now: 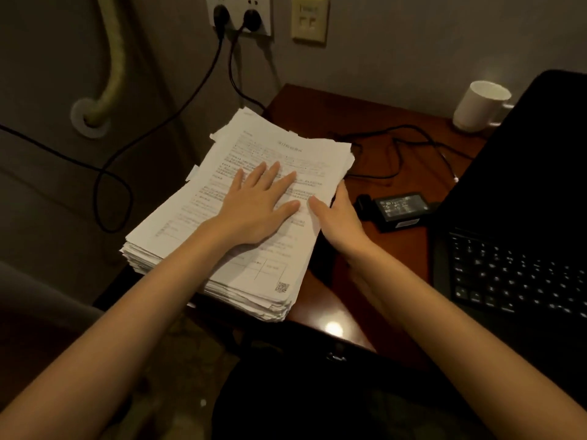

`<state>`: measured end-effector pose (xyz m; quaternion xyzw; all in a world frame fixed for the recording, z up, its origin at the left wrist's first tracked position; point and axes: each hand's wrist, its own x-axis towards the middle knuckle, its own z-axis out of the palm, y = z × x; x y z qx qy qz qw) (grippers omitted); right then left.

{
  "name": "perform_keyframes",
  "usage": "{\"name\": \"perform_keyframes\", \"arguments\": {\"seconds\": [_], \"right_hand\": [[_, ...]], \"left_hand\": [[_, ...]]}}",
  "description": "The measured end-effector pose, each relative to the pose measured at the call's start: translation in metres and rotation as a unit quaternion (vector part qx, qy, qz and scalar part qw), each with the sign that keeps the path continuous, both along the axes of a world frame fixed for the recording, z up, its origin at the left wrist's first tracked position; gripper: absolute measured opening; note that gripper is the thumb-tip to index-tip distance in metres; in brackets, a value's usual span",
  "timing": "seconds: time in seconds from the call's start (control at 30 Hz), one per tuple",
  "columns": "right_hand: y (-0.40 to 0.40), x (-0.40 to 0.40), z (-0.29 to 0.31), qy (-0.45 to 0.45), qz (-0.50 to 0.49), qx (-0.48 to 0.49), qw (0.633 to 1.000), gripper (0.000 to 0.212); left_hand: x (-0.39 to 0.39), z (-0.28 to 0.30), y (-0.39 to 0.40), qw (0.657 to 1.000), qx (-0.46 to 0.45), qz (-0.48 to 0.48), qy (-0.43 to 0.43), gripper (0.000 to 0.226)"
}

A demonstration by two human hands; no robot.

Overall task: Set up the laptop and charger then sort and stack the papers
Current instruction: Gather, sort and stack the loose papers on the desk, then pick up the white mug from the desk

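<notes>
A dim room with a grey wall backs a reddish-brown wooden bench (317, 112). On its left end lies one thick stack of papers (228, 217), white printed sheets with ragged, uneven edges, the top sheet carrying lines of text, a small table and a square code near its lower corner; the stack overhangs the bench's left edge.

The left hand (257, 206) lies flat on top of the stack, fingers straight and spread, pressing the top sheet and holding nothing. The right hand (341, 222) stands on edge against the stack's right side, thumb resting on the top sheet, fingers hidden behind the side of the pile, so whether they curl round it I cannot tell.

Just right of the right hand lies one black charger brick (401, 209), its thin black cable (409, 134) looping beyond it. Further right stands one open black laptop (521, 265), keyboard showing. Beyond the right hand, far back, sits one white mug (479, 106). Above the left hand, on the wall, one white socket plate (238, 14) holds two black plugs, and one beige plate (309, 20) sits beside it.
</notes>
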<state>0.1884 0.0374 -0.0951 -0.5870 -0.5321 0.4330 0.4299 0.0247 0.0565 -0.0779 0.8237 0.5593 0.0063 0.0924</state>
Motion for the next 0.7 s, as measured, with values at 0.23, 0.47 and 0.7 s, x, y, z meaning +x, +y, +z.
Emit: {"name": "perform_keyframes", "arguments": {"seconds": [0.23,0.47,0.7], "right_hand": [[-0.008,0.039,0.144,-0.199,0.175,-0.223,0.938,0.038],[-0.012,0.126,0.292,-0.134,0.200,-0.169,0.956,0.029],[-0.002,0.232,0.363,-0.115,0.130,-0.146,0.974,0.025]], "left_hand": [[0.030,0.110,0.018,0.987,-0.157,0.005,0.040,0.043],[0.118,0.249,0.043,0.959,-0.258,-0.112,-0.013,0.045],[0.203,0.299,0.080,0.935,-0.297,-0.124,-0.146,0.041]]}}
